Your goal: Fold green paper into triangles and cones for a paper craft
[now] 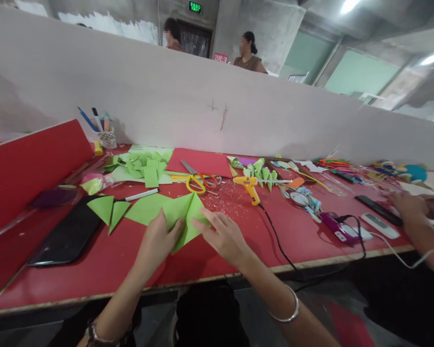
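A folded sheet of light green paper with a crease standing up is in front of me. My left hand is closed on its left part, thumb on top. At its right edge is my right hand, fingers stretched and apart, touching the paper. Another flat green sheet lies partly under the left side. Two small green paper triangles rest on a black phone to the left. A white marker lies behind the flat sheet. Scissors with yellow handles lie behind the paper.
A yellow glue gun stands right of centre, its black cord crossing the table edge. Green paper pieces lie at back left, near a pen cup. A purple power strip sits at right, near another person's hands.
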`<act>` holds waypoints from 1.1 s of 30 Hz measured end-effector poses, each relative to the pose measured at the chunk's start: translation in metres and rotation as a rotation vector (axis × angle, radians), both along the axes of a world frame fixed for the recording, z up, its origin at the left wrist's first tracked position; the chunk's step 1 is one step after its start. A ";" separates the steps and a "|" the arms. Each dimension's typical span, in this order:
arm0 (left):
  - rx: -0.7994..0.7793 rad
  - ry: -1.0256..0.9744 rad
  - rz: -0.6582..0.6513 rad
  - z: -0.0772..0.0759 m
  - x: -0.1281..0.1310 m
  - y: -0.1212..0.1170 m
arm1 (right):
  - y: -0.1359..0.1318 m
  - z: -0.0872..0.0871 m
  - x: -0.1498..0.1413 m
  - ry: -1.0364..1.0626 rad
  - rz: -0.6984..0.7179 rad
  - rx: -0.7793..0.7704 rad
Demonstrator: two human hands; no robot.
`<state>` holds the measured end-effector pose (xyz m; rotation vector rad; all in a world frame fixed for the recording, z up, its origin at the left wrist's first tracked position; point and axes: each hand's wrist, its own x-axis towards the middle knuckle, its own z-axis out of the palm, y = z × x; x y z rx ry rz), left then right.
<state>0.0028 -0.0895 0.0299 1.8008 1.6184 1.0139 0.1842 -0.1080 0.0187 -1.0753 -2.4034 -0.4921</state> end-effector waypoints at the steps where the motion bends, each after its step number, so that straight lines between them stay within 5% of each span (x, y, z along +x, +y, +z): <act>1: -0.023 0.016 -0.015 0.000 0.000 -0.004 | 0.000 -0.003 0.001 0.020 -0.020 -0.024; 4: -0.034 0.096 -0.009 -0.007 -0.003 -0.015 | 0.001 -0.011 0.005 0.081 -0.011 -0.135; 7: 0.194 0.356 -0.033 -0.017 -0.012 -0.026 | -0.004 -0.019 0.013 0.190 0.005 -0.259; 10: 0.325 0.653 -0.279 -0.024 -0.021 -0.037 | -0.011 -0.028 0.023 0.240 0.031 -0.334; 14: 0.213 0.722 -0.548 -0.028 -0.023 -0.048 | -0.020 -0.036 0.035 0.197 0.069 -0.363; 22: 0.116 0.754 -0.585 -0.022 -0.003 -0.057 | -0.025 -0.030 0.048 0.216 0.150 -0.616; 28: 0.084 0.775 -0.588 -0.021 0.002 -0.057 | -0.035 -0.026 0.046 0.201 0.129 -0.569; 33: 0.151 0.645 -0.529 -0.031 -0.007 -0.052 | -0.037 -0.021 0.035 0.355 0.076 -0.678</act>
